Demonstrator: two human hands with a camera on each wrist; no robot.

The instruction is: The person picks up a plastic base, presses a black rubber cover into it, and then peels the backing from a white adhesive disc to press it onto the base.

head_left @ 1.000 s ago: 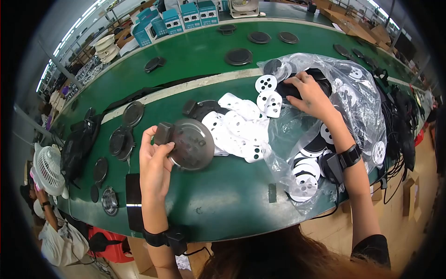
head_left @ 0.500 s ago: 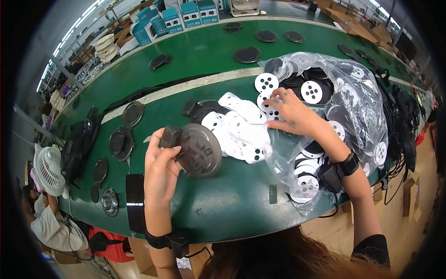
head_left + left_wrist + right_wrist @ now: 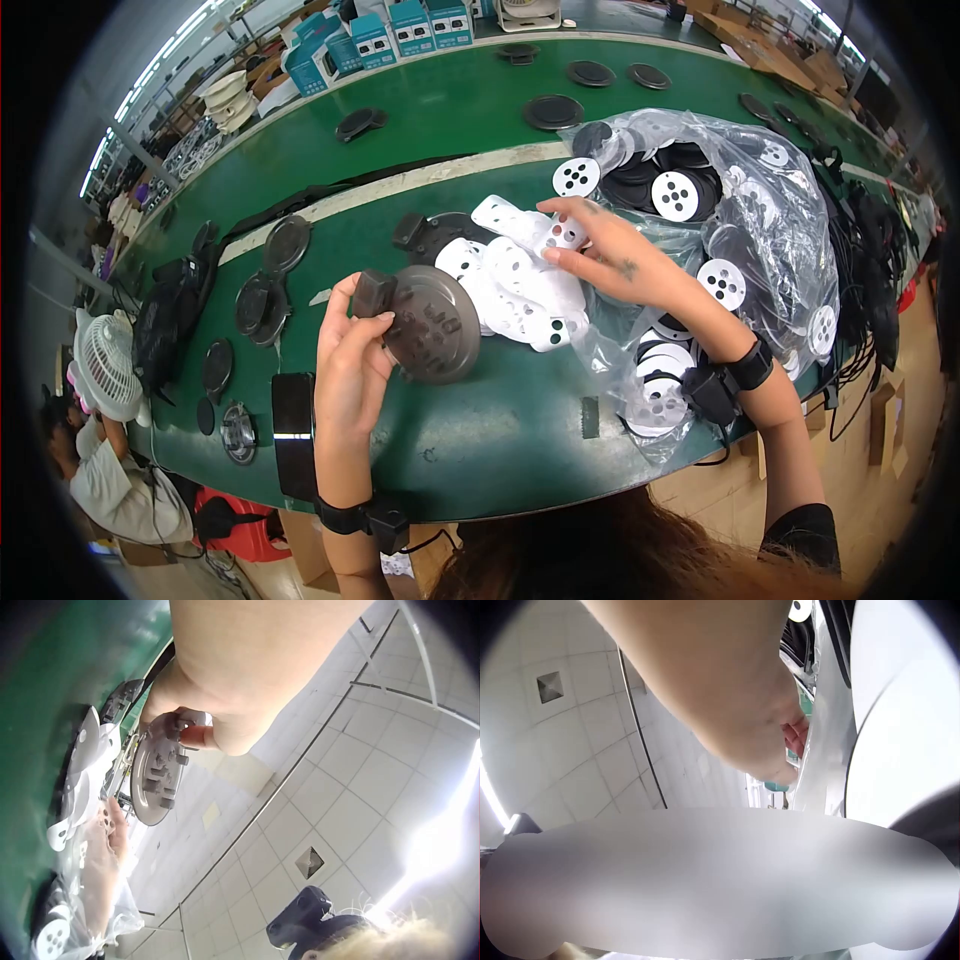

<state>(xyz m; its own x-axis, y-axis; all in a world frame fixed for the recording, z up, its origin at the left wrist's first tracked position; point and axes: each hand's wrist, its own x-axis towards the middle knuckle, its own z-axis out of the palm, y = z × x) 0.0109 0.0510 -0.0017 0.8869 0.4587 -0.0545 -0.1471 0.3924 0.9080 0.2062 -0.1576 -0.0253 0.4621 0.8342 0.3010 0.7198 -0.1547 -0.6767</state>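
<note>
My left hand point(image 3: 352, 375) pinches a smoky, translucent round disc point(image 3: 436, 325) by the dark block at its edge; the disc's face with small raised parts shows in the left wrist view point(image 3: 156, 771). My right hand point(image 3: 625, 258) grips a white piece with dark holes point(image 3: 565, 234) between thumb and fingers, over the right part of a pile of white pieces point(image 3: 515, 290). Right of that hand lies a clear plastic bag point(image 3: 775, 240) with white and black discs. In the right wrist view, my right hand's fingertips point(image 3: 796, 739) are partly hidden by a pale sheet.
Dark round parts lie on the green table's left point(image 3: 262, 308) and on the green strip beyond point(image 3: 553, 112). A black phone point(image 3: 294, 440) lies by my left forearm. Black cables point(image 3: 870, 250) stand right, blue boxes point(image 3: 410, 35) at the back, a white fan point(image 3: 105, 365) left.
My right hand has moved left from the bag's mouth to the white pile, now with a white piece. The left hand and disc shifted slightly right. Parts on the far strip have moved right.
</note>
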